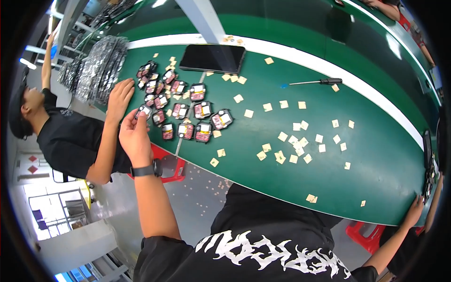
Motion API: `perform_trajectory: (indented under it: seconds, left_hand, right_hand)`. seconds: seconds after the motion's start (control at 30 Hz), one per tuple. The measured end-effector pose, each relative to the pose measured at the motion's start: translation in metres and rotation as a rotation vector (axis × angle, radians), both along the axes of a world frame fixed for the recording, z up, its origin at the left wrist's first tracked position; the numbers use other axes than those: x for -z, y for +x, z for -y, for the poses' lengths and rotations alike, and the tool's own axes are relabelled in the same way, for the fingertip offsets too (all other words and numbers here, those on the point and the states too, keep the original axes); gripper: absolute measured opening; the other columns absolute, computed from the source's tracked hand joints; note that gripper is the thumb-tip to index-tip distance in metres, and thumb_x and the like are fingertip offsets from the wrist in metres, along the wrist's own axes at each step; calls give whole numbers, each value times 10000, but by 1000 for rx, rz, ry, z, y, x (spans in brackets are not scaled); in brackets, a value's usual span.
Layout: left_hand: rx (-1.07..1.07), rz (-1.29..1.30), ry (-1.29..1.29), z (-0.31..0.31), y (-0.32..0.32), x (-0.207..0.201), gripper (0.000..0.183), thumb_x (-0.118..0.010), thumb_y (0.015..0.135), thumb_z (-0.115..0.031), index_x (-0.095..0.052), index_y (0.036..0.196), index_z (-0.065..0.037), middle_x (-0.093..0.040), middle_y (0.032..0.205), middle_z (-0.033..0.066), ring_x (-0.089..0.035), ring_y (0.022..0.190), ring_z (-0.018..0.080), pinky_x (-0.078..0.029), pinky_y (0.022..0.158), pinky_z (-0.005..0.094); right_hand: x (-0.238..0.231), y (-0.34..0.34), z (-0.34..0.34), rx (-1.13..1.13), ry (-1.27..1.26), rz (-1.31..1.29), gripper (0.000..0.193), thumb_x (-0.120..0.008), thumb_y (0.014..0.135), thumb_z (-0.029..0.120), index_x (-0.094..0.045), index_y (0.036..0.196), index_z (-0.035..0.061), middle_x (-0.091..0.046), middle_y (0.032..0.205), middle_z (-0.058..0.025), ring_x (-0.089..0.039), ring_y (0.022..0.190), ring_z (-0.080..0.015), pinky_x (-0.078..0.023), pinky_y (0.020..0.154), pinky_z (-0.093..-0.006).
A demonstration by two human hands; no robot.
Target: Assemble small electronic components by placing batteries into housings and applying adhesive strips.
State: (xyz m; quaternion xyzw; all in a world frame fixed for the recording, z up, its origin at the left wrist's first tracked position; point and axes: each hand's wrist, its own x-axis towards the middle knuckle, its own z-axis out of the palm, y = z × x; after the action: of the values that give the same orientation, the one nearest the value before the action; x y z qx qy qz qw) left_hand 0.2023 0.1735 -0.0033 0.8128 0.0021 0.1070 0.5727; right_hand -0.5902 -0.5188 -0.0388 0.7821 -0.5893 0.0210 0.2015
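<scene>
My left hand (135,136), with a dark watch on its wrist, is closed on a small black-cased device (143,112) at the left of the green table (225,150). The thumb lies over its face. Just right of it lie several similar black-cased devices (202,110) with white, yellow and reddish faces, some heaped at the far side. My right hand (413,212) reaches to the table's right end, at a pile of black parts (428,176). Its fingers are small and partly hidden there, so I cannot make out a grip.
Square cream paper pieces (299,145) are scattered across the table. A black tablet-like slab (213,58) and a screwdriver (314,82) lie toward the far edge. At left, a co-worker's hand (120,97) rests near stacked silvery packs (101,68). Red stools (171,167) stand below.
</scene>
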Motion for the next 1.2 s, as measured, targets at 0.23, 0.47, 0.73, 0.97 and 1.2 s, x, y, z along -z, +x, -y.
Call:
perform_trajectory:
  seconds: [0.23, 0.47, 0.73, 0.97, 1.2]
  left_hand:
    - [-174, -164, -118, -36, 37, 30, 301, -696, 967, -110, -629, 1183, 87, -693, 964, 90, -665, 730, 122, -565, 648, 239]
    - [-2, -176, 352, -24, 30, -3, 457, -650, 1008, -262, -622, 1252, 123, -705, 1008, 158, -675, 689, 164, -561, 626, 308]
    - [-66, 272, 808, -14, 5, 6, 474, -657, 999, -328, -643, 1242, 79, -616, 1274, 216, -601, 1174, 306, -521, 922, 341]
    - [-67, 407, 625, 47, -66, -37, 326, -623, 1013, -151, -628, 1274, 46, -565, 1386, 170, -620, 1038, 232, -502, 752, 291]
    - [1042, -147, -41, 165, -203, -26, 269, -566, 1016, -67, -629, 1247, 56, -633, 1298, 193, -651, 1098, 247, -557, 886, 348]
  right_hand:
    - [-19, -36, 32, -13, 22, -77, 460, -499, 1071, 274, -520, 1430, -12, -553, 1428, -246, -537, 1305, -409, -446, 1068, -449]
    - [-9, -25, 40, -53, -16, -115, 297, -543, 971, 97, -630, 1233, -13, -656, 1191, -231, -633, 1104, -414, -510, 937, -463]
    - [-3, -35, 27, -95, -206, -12, 278, -513, 925, 37, -635, 1175, 26, -674, 1075, -242, -652, 1019, -424, -515, 854, -495]
    - [-36, -12, -46, 104, -179, -68, 399, -589, 859, 3, -587, 1250, 82, -641, 1041, -173, -641, 960, -425, -522, 779, -500]
    - [-91, 183, -227, -368, -167, 191, 206, -652, 781, -22, -615, 964, 63, -550, 819, -134, -608, 716, -351, -490, 598, -446]
